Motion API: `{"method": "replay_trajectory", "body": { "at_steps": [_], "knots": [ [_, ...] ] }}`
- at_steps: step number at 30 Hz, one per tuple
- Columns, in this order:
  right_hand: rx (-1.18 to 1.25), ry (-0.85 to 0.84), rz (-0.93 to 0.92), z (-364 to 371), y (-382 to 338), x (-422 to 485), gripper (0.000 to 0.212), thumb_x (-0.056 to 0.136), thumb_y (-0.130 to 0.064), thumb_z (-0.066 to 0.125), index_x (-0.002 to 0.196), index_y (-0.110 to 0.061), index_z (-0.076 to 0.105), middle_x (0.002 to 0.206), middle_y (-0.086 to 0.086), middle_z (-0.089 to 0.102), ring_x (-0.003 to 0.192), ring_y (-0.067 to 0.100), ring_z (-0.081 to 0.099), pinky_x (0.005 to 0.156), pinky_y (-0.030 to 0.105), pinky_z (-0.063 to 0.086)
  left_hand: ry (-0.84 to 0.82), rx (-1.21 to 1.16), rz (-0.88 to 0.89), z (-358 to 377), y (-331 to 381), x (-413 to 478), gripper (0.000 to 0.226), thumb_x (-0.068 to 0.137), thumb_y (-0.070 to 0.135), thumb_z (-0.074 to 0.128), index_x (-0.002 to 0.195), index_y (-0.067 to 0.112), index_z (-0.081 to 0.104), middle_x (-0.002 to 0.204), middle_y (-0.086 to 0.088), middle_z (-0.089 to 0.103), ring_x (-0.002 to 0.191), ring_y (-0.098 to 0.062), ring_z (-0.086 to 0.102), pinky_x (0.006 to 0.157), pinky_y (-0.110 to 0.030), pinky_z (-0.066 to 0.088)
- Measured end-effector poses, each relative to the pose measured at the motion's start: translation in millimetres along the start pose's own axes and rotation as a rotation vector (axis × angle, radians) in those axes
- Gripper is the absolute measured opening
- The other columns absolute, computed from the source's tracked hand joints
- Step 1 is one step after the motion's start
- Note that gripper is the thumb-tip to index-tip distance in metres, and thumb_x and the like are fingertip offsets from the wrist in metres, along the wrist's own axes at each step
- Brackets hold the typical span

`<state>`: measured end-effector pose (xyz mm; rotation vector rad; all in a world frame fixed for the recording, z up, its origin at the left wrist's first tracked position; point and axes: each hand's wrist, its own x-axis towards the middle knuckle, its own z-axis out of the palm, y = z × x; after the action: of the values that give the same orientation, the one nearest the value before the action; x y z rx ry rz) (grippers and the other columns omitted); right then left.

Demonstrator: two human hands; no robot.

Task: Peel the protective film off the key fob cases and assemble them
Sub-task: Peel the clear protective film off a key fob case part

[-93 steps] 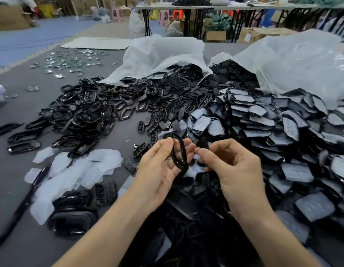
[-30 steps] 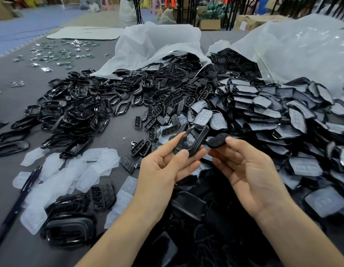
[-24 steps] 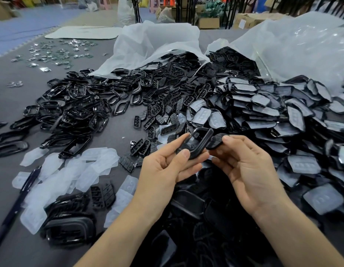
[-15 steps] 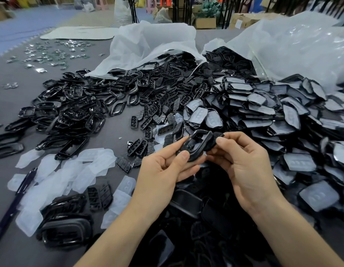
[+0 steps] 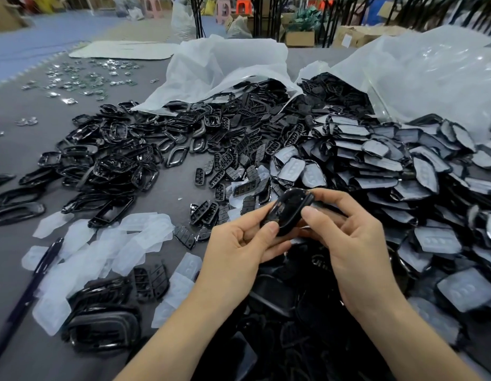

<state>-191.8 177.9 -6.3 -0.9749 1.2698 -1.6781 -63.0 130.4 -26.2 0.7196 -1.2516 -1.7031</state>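
Both hands hold one glossy black key fob case (image 5: 289, 209) above the table, just in front of me. My left hand (image 5: 239, 246) grips its lower left edge between thumb and fingers. My right hand (image 5: 346, 237) pinches its right side, thumb on top and fingers curled behind. The case now looks like a frame with a panel seated in it; the joint is partly hidden by my fingers. To the right lies a big heap of film-covered case panels (image 5: 376, 166). Black frames (image 5: 109, 166) are piled at the left.
Peeled film pieces (image 5: 101, 246) lie scattered at the lower left beside a dark pen (image 5: 32, 287). Small button inserts (image 5: 225, 166) are strewn mid-table. White plastic bags (image 5: 225, 67) spill parts at the back. Finished black cases (image 5: 101, 325) sit near the front left edge.
My right hand brought the small black panel leftwards into the frame held by my left hand. Both hands have closed together on the joined piece.
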Motion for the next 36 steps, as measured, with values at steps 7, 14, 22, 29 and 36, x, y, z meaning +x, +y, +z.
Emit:
{"method": "replay_trajectory", "body": {
  "at_steps": [7,14,22,29,36],
  "knots": [
    [0.124,0.049,0.103,-4.1,1.3,4.6,0.016,0.078,-0.002,0.068,0.086,-0.015,0.065,0.073,0.003,0.072,0.059,0.009,0.061,0.054,0.016,0.049,0.002,0.063,0.042,2.9,-2.1,-0.8,0.031,0.091,-0.005,0.053,0.100,0.020,0.068,0.091,-0.003,0.076,0.089,-0.018,0.073,0.071,-0.018,0.056],
    [0.155,0.020,0.098,-4.4,-1.0,7.2,0.015,0.073,0.000,0.068,0.075,-0.015,0.070,0.074,0.006,0.072,0.066,0.013,0.066,0.058,0.019,0.052,0.012,0.070,0.040,2.6,-1.5,-0.9,0.041,0.090,-0.008,0.055,0.092,0.028,0.075,0.092,-0.004,0.076,0.087,-0.020,0.073,0.072,-0.019,0.055],
    [0.156,0.018,0.177,-7.4,-2.0,8.6,0.013,0.082,0.005,0.062,0.081,-0.007,0.065,0.068,0.006,0.072,0.058,0.012,0.068,0.052,0.019,0.052,-0.031,0.183,0.036,5.4,-2.3,-1.7,0.036,0.092,-0.007,0.053,0.103,0.024,0.067,0.072,0.012,0.072,0.084,-0.008,0.071,0.072,-0.016,0.054],
    [-0.136,0.058,0.102,-10.0,3.6,9.0,0.009,0.078,-0.001,0.070,0.082,-0.009,0.068,0.079,0.013,0.072,0.071,0.023,0.066,0.072,0.036,0.056,-0.016,0.210,0.020,6.7,-4.3,-3.7,0.040,0.090,-0.008,0.054,0.109,0.024,0.066,0.092,0.002,0.076,0.089,-0.013,0.072,0.073,-0.018,0.055],
    [0.097,-0.066,0.216,-9.0,-6.7,7.9,0.011,0.060,-0.015,0.074,0.071,-0.013,0.071,0.072,0.011,0.068,0.064,0.020,0.065,0.058,0.029,0.057,-0.027,0.160,0.020,6.9,0.3,-4.6,0.031,0.093,-0.004,0.051,0.097,0.020,0.071,0.084,-0.003,0.076,0.083,-0.018,0.073,0.070,-0.018,0.056]
  ]
}}
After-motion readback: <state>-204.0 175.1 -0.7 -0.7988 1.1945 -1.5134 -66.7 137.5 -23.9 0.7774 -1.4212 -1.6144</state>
